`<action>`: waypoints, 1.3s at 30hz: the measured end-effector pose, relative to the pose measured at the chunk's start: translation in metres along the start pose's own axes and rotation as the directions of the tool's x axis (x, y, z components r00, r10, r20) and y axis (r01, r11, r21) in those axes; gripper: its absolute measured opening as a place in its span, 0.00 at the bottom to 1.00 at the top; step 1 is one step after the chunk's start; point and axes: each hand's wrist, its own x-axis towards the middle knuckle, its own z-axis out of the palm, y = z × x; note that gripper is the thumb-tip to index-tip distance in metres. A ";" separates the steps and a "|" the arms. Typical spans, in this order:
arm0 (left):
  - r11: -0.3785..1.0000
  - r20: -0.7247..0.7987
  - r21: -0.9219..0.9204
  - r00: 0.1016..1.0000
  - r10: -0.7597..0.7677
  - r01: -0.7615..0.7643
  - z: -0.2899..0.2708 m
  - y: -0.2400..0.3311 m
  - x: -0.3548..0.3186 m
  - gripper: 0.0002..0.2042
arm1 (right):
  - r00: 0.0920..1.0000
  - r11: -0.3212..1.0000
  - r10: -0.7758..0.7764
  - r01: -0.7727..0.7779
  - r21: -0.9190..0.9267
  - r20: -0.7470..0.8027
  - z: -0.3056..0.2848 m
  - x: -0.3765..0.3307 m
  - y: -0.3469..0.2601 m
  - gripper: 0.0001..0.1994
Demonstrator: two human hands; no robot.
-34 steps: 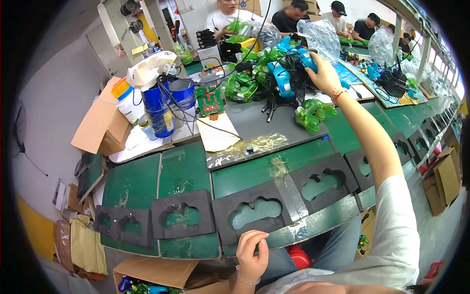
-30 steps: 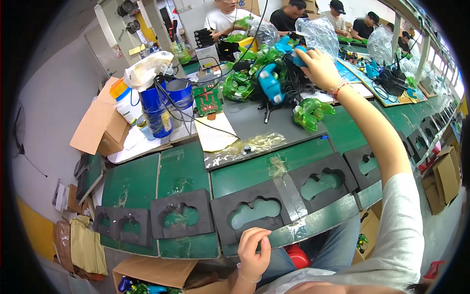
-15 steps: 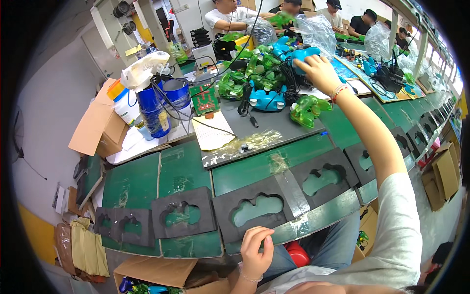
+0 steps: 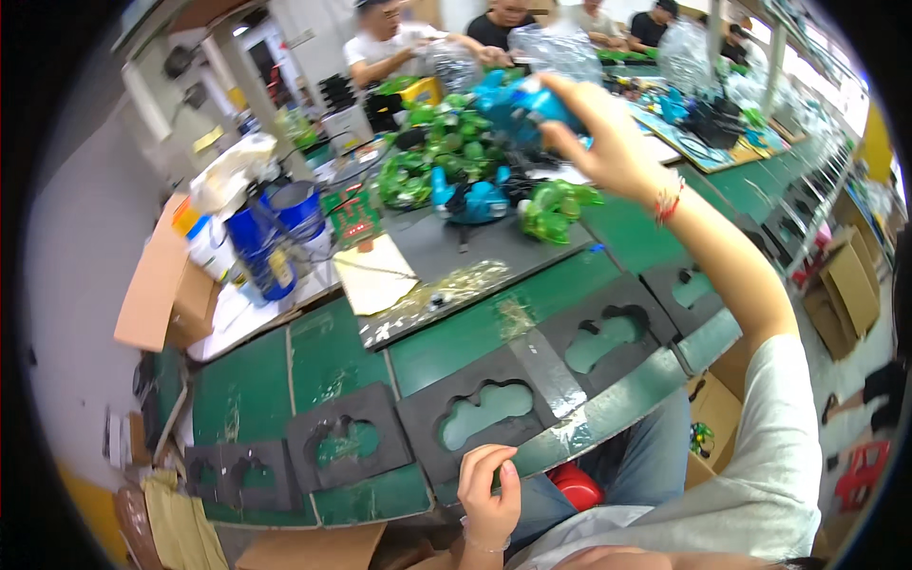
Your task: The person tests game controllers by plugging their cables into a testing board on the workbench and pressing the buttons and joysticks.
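"At the near edge of the table (image 4: 437,351), what do you note?"

"Left hand (image 4: 489,494): grip loosely curled, thumb apart from fingers, nothing seen in it. Just beyond its fingertips, a black foam block (image 4: 423,418) with a rounded cutout."

"Farther out?"

"Grey board (image 4: 456,252), a green controller (image 4: 560,211) towards its right side. Past that, right hand (image 4: 608,142), arm outstretched. Its grip holds a blue controller (image 4: 556,106), beside the heap of green controllers (image 4: 446,142). Blurred; cannot tell if it hangs clear of the pile."

"Handling advice?"

"My judgement: keep thumb and fingers on the body, never pull by a cord. Dark cords (image 4: 525,154) seem to lie below, too blurred to trace, so lift first, draw back second, slowly. If anything snags, pause; the left hand could free it."

"Farthest off?"

"Co-worker in a white top (image 4: 380,52), arms near a clear plastic bag (image 4: 456,68)."
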 end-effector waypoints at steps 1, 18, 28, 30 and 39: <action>1.000 -0.031 0.003 0.999 -0.010 0.010 0.003 0.001 0.001 0.06 | 0.999 0.999 -0.042 0.043 0.016 -0.023 -0.010 -0.008 -0.021 0.25; 0.680 0.096 -0.677 0.950 -0.296 0.280 0.046 0.041 -0.041 0.47 | 0.705 0.052 0.331 -0.677 0.734 0.627 -0.108 -0.217 -0.167 0.23; 0.783 0.106 -0.545 0.951 -0.290 0.299 0.036 0.018 -0.047 0.45 | 0.915 0.112 -0.061 -0.392 0.913 0.400 -0.034 -0.205 -0.239 0.22; 0.788 0.106 -0.541 0.953 -0.283 0.294 0.036 0.015 -0.045 0.44 | 0.904 0.355 -0.054 -0.380 0.854 0.424 -0.035 -0.213 -0.245 0.11; 0.788 0.141 -0.540 0.955 -0.260 0.295 0.035 0.006 -0.037 0.42 | 0.613 0.367 0.789 -0.528 0.766 0.044 -0.005 -0.211 -0.201 0.14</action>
